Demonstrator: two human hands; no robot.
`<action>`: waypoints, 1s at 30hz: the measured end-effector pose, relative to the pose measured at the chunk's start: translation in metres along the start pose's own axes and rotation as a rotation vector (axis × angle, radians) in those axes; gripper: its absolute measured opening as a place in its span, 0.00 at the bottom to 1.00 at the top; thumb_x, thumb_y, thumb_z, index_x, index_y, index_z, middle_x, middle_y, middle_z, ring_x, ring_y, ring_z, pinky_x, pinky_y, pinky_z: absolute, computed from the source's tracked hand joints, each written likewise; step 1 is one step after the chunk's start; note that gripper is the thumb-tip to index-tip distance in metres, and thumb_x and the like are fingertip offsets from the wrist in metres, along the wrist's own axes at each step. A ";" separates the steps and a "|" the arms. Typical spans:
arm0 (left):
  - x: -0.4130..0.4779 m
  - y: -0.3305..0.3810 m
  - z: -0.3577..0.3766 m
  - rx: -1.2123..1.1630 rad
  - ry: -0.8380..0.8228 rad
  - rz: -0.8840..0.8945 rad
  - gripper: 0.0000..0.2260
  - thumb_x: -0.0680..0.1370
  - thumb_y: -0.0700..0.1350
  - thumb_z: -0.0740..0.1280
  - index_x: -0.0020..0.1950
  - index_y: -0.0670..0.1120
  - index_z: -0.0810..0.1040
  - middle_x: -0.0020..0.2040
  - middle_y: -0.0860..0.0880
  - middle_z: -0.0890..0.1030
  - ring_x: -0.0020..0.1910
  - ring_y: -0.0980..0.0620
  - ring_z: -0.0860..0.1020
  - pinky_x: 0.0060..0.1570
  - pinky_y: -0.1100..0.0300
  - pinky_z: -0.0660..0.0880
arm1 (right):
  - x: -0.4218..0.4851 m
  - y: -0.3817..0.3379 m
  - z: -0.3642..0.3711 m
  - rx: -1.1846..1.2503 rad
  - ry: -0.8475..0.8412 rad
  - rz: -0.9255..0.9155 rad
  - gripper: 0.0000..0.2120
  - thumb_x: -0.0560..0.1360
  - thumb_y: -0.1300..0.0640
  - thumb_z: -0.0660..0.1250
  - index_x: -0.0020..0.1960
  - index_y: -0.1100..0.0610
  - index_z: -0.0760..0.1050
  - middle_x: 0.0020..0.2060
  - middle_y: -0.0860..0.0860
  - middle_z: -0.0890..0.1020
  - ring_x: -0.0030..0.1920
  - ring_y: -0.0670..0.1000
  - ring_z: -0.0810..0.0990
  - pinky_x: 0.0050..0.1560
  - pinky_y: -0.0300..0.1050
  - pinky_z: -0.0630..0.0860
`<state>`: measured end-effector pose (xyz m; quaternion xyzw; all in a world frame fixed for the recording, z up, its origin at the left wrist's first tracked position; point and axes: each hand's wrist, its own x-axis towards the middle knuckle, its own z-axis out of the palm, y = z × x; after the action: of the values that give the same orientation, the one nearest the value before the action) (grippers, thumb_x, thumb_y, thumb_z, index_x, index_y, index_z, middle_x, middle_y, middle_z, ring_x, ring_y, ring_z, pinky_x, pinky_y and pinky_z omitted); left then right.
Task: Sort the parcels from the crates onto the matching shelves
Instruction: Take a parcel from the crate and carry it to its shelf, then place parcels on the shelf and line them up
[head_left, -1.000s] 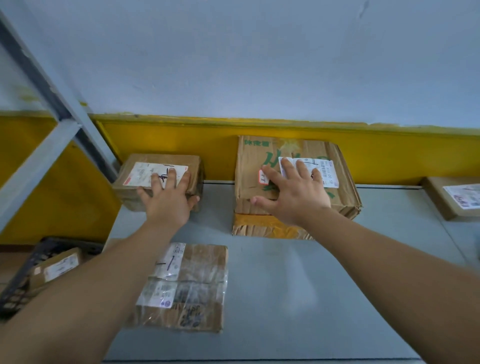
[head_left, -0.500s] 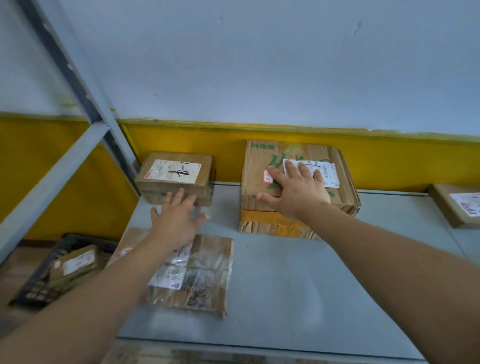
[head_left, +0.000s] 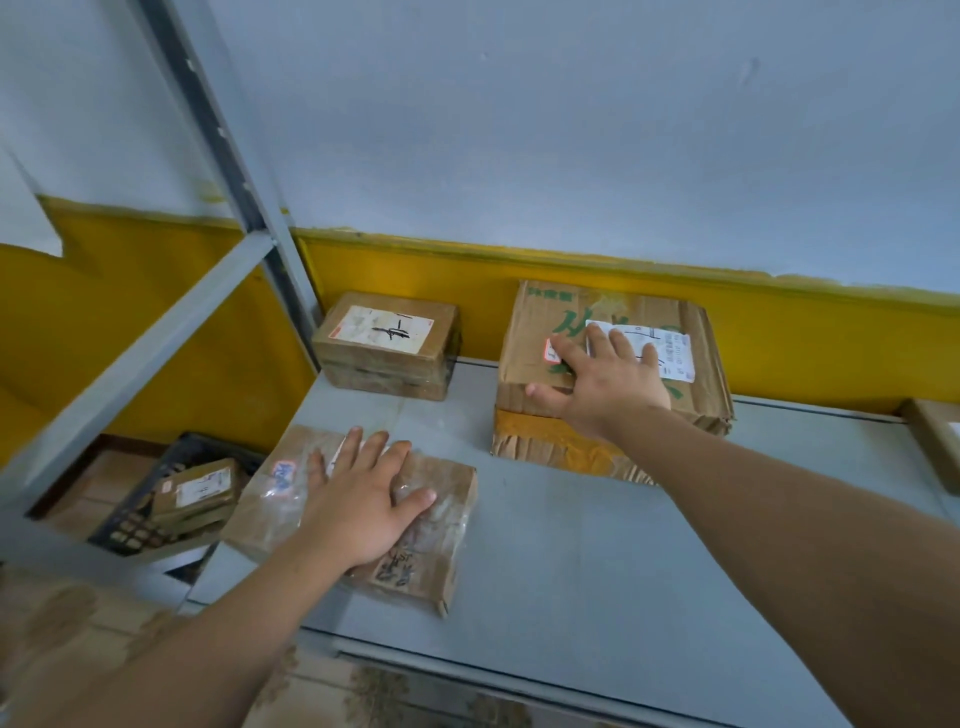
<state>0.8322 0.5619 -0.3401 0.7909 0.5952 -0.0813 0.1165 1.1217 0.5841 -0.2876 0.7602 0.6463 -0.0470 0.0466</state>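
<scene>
Three cardboard parcels lie on the grey shelf (head_left: 597, 545). My left hand (head_left: 363, 499) rests flat with spread fingers on the flat taped parcel (head_left: 436, 561) near the shelf's front left. My right hand (head_left: 602, 379) lies flat on the big box with green print (head_left: 571, 312) at the back, over its white label. A small box with a handwritten label (head_left: 387, 345) stands untouched at the back left corner.
A grey shelf upright (head_left: 234, 171) and a slanted brace (head_left: 130, 364) stand at the left. Below them a black crate (head_left: 171, 499) on the floor holds several more parcels. Another parcel (head_left: 935, 441) pokes in at the right edge. The wall is yellow and white.
My left hand came back from the small back-left box and now lies on the flat taped parcel. My right hand stayed on the big box. The view shifted leftward.
</scene>
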 end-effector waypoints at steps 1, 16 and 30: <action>-0.001 0.000 0.000 0.005 -0.002 -0.001 0.41 0.68 0.75 0.39 0.78 0.59 0.50 0.80 0.54 0.46 0.78 0.49 0.39 0.73 0.39 0.39 | 0.000 0.000 0.000 -0.001 0.002 -0.001 0.40 0.72 0.23 0.44 0.80 0.39 0.48 0.81 0.53 0.52 0.80 0.59 0.48 0.76 0.68 0.47; -0.048 0.039 -0.086 -0.167 -0.011 -0.001 0.31 0.79 0.62 0.60 0.79 0.53 0.57 0.79 0.51 0.57 0.77 0.49 0.56 0.74 0.49 0.54 | -0.028 0.000 -0.060 -0.008 -0.032 -0.182 0.38 0.76 0.30 0.54 0.79 0.48 0.57 0.78 0.54 0.61 0.77 0.59 0.59 0.76 0.59 0.58; -0.183 0.023 -0.125 0.002 0.139 -0.066 0.30 0.79 0.62 0.60 0.78 0.57 0.55 0.78 0.54 0.59 0.77 0.49 0.55 0.74 0.44 0.56 | -0.125 -0.084 -0.110 -0.089 0.072 -0.510 0.33 0.78 0.32 0.55 0.77 0.49 0.62 0.72 0.54 0.71 0.70 0.58 0.69 0.68 0.56 0.68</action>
<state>0.8018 0.4220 -0.1692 0.7746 0.6277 -0.0304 0.0715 1.0199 0.4895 -0.1625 0.5711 0.8198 -0.0017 0.0434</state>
